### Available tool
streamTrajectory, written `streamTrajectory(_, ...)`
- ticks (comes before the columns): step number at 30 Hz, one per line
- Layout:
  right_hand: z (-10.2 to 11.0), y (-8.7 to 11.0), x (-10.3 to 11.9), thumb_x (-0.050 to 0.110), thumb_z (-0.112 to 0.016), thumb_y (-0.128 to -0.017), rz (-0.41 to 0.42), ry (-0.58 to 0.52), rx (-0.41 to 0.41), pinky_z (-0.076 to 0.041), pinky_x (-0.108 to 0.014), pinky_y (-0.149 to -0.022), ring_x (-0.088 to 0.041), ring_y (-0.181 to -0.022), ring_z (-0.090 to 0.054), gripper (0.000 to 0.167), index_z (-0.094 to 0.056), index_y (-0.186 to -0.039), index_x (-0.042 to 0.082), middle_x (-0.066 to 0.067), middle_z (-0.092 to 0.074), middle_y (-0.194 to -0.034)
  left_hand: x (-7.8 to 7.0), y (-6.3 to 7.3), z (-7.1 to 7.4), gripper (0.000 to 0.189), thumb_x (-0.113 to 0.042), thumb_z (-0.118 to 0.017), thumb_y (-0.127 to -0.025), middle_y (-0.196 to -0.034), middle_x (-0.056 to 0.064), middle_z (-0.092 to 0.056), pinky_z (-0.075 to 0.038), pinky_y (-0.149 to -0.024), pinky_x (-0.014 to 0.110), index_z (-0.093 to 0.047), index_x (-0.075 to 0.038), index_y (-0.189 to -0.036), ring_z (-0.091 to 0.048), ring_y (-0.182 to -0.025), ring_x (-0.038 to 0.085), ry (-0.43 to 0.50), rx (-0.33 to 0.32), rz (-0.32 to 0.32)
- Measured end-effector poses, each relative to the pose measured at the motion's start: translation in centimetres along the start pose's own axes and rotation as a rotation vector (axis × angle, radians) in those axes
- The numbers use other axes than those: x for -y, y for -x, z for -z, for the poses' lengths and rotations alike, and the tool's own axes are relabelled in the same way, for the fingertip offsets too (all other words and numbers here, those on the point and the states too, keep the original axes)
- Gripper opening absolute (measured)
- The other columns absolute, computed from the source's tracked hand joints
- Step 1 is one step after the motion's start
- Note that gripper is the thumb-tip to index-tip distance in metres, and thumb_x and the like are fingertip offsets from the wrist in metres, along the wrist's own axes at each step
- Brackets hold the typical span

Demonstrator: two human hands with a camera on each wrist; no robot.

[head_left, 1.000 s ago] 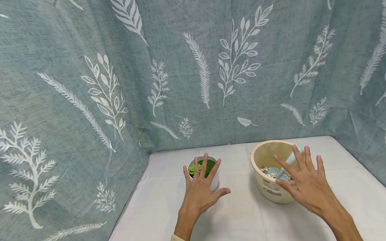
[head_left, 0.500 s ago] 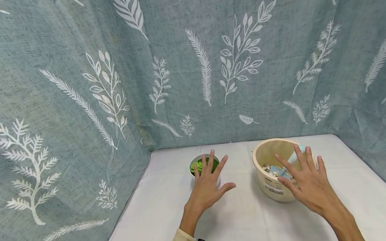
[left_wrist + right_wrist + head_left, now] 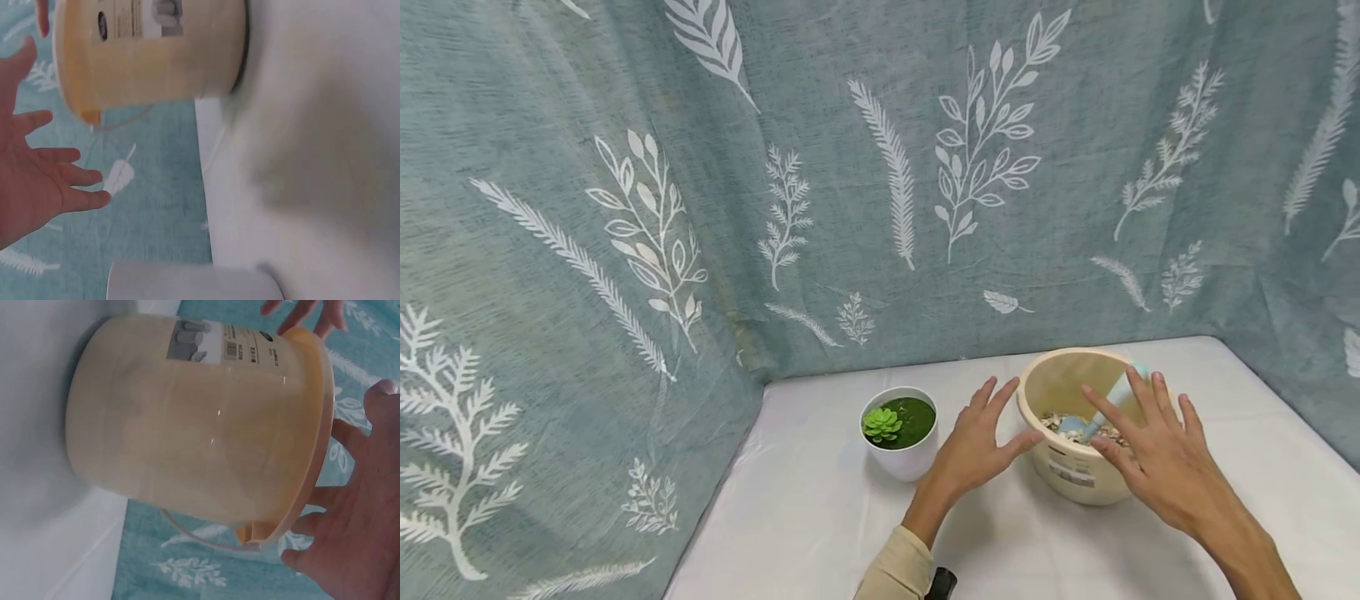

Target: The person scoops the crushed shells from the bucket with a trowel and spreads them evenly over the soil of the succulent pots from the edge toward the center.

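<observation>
A cream bucket [image 3: 1093,493] with a label and a wire handle stands on the right half of the table. Loose mottled bits [image 3: 1051,421] lie inside it, along with a light-blue tool with a long handle [image 3: 1111,404], which leans on the rim. My right hand [image 3: 1168,462] hovers over the bucket's near right side, fingers spread, holding nothing. At the bucket's left my left hand [image 3: 973,446] is held in the air, its fingers extended and its thumb pointing toward the rim. To its left is a white pot [image 3: 904,462] with a green succulent [image 3: 882,424] on moss.
A white cloth [image 3: 805,500] covers the table. Behind and to the left hangs a blue-green curtain [image 3: 820,208] with white leaf prints. A black strap-like piece [image 3: 941,582] shows at my left sleeve [image 3: 898,567].
My left hand has moved right, away from over the pot to the bucket's left side, uncovering the succulent. The right hand stays over the bucket with little change.
</observation>
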State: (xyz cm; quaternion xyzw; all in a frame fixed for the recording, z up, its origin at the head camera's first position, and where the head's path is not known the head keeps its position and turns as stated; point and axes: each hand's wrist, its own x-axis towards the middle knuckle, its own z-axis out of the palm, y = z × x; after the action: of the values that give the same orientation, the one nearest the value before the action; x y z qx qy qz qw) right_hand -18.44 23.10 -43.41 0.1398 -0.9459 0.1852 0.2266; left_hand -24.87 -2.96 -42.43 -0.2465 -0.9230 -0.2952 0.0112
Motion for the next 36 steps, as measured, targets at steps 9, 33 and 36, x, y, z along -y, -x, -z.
streamTrajectory(9, 0.7, -1.8, 0.0, 0.036, -0.059, -0.107, 0.099, 0.012, -0.094, -0.036, -0.076, -0.108, -0.06, -0.138, -0.048, 0.05, -0.052, -0.153, 0.021, -0.028, -0.055, -0.149, -0.5, -0.8, -1.1, 0.1, -0.068, -0.066, -0.093, -0.178, 0.002, -0.008, -0.023, -0.131, 0.059, -0.018, -0.025, -0.169, -0.015, -0.165, 0.027, -0.079, 0.043, -0.026)
streamTrajectory(33, 0.4, -8.4, -3.7, 0.015, -0.095, -0.065, 0.473, 0.496, 0.2, -0.055, -0.051, -0.098, -0.024, -0.087, -0.065, 0.036, -0.063, -0.081, 0.017, 0.003, -0.063, -0.079, -1.3, -1.2, -2.5, 0.101, -0.07, -0.061, -0.094, -0.178, 0.003, -0.009, -0.015, -0.136, 0.048, -0.016, -0.019, -0.17, -0.012, -0.166, 0.023, -0.089, 0.054, -0.04)
streamTrajectory(36, 0.8, -8.7, -4.0, 0.015, -0.095, -0.066, 0.481, 0.47, 0.258, -0.057, -0.048, -0.092, -0.02, -0.082, -0.067, 0.031, -0.068, -0.081, 0.02, 0.007, -0.066, -0.077, -1.3, -1.3, -2.4, 0.101, -0.07, -0.062, -0.094, -0.178, 0.003, -0.01, -0.016, -0.135, 0.049, -0.016, -0.02, -0.17, -0.013, -0.166, 0.022, -0.1, 0.045, -0.038)
